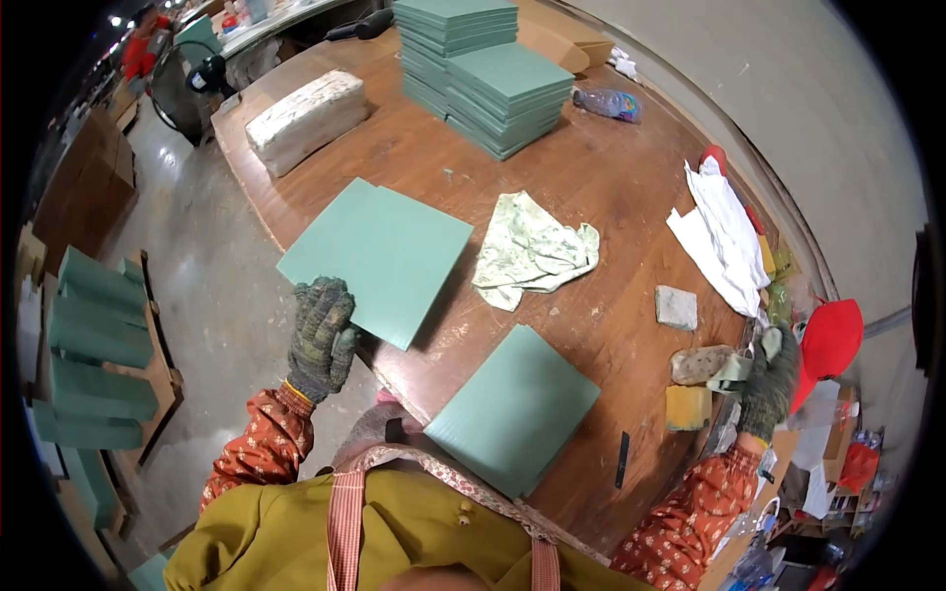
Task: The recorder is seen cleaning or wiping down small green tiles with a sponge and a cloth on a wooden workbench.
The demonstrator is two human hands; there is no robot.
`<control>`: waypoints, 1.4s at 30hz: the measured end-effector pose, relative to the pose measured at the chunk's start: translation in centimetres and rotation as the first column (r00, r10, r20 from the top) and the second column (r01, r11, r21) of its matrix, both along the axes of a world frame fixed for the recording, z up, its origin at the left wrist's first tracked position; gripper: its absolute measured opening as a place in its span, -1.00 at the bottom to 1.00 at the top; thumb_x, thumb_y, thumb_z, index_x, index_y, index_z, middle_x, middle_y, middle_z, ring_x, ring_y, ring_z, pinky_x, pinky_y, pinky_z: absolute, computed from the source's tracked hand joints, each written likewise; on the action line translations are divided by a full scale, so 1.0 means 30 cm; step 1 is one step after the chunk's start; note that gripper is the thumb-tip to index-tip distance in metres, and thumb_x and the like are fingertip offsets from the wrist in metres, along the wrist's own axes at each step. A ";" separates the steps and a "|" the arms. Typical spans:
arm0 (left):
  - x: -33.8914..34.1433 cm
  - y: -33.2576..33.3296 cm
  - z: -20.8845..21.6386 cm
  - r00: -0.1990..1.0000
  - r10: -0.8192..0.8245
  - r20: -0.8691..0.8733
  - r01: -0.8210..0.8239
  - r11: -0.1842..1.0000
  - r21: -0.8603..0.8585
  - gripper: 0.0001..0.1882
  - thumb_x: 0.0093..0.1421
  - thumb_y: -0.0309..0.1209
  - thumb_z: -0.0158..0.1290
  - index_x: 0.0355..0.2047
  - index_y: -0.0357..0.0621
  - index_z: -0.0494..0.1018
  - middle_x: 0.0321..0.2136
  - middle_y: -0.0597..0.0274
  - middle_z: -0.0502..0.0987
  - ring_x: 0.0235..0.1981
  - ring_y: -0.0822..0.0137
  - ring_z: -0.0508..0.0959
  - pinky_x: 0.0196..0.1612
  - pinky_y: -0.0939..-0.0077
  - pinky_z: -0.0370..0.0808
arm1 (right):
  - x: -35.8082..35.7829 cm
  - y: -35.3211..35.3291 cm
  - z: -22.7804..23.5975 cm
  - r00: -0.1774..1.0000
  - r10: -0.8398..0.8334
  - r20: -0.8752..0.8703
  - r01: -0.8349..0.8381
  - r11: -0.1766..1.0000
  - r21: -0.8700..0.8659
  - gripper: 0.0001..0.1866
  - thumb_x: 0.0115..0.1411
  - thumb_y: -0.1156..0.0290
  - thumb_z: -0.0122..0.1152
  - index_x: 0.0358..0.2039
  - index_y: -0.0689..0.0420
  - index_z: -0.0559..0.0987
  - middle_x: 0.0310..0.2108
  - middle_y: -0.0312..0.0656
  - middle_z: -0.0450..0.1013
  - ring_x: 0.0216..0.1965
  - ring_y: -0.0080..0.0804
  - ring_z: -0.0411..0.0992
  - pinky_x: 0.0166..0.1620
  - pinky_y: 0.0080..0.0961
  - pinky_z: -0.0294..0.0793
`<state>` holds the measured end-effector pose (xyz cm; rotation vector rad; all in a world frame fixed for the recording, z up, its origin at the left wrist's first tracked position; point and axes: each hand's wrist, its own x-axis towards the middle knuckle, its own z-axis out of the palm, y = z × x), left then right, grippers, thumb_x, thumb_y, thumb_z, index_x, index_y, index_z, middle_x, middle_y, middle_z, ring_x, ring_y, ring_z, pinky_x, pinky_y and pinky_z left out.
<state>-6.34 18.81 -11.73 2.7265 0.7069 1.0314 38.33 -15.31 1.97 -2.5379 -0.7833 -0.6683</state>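
At the far left, pale green rolled or folded pieces [103, 389] lay on a wooden pallet [163, 379], on the grey floor [212, 305]. Next came the brown wooden counter [394, 148], with a scuffed white block [305, 123] near its far left edge.

The gloved left hand [323, 335] was at the near edge of a square green sheet [379, 251], its fingers bent close together over that edge; whether the thumb pinched from below, I could not tell. The sheet lay at the left side of the counter, one corner reaching past the rim.

Farther back, green sheets rose in a tall stack [448, 54] with a lower stack [512, 98] against it. Nearer the body, a second green sheet [517, 409] rested flat, and beyond it sat a crumpled patterned cloth [532, 251]. A clear bottle [608, 104] lay on its side beside the lower stack.

Toward the right came a thin black strip [622, 460], a pale block [676, 307], a yellow block [688, 408], a brown stone-like block [702, 364] and a white cloth [724, 236]. The gloved right hand [771, 379] was at a grey-green piece [731, 374] just beside the brown block, fingers curled; whether its grip had closed on the piece was unclear. Past it showed something bright red [831, 340].
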 end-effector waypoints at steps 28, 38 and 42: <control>-0.034 0.034 -0.078 0.945 -0.127 0.303 0.052 0.969 0.243 -0.67 0.10 -0.39 -0.02 -0.10 0.01 0.52 -0.02 0.20 0.49 0.02 0.16 0.45 0.05 0.10 0.32 | -0.845 1.087 -0.083 0.243 0.958 -0.153 -0.921 0.179 -0.346 -0.59 0.21 0.35 0.07 0.07 0.16 0.44 0.15 -0.03 0.30 0.21 -0.13 0.21 0.25 -0.20 0.14; -0.023 0.012 -0.095 0.926 -0.130 0.353 0.031 0.961 0.274 -0.67 0.11 -0.32 -0.02 -0.09 0.10 0.53 -0.02 0.25 0.50 0.01 0.19 0.47 0.07 0.17 0.34 | -1.061 1.248 -0.021 0.017 0.950 -0.310 -0.938 -0.092 -0.333 -0.72 0.05 0.49 0.23 -0.16 0.08 0.59 -0.10 -0.10 0.47 -0.08 -0.08 0.42 0.01 -0.24 0.39; -0.035 0.002 -0.070 0.946 -0.087 0.312 -0.005 0.959 0.284 -0.68 0.15 -0.27 -0.04 -0.09 0.13 0.53 0.00 0.26 0.49 0.03 0.21 0.47 0.14 0.14 0.30 | -1.001 1.346 -0.021 0.216 0.932 -0.290 -0.902 0.077 -0.424 -0.76 0.07 0.46 0.20 -0.20 0.12 0.59 -0.15 -0.07 0.49 -0.09 -0.10 0.43 0.02 -0.21 0.37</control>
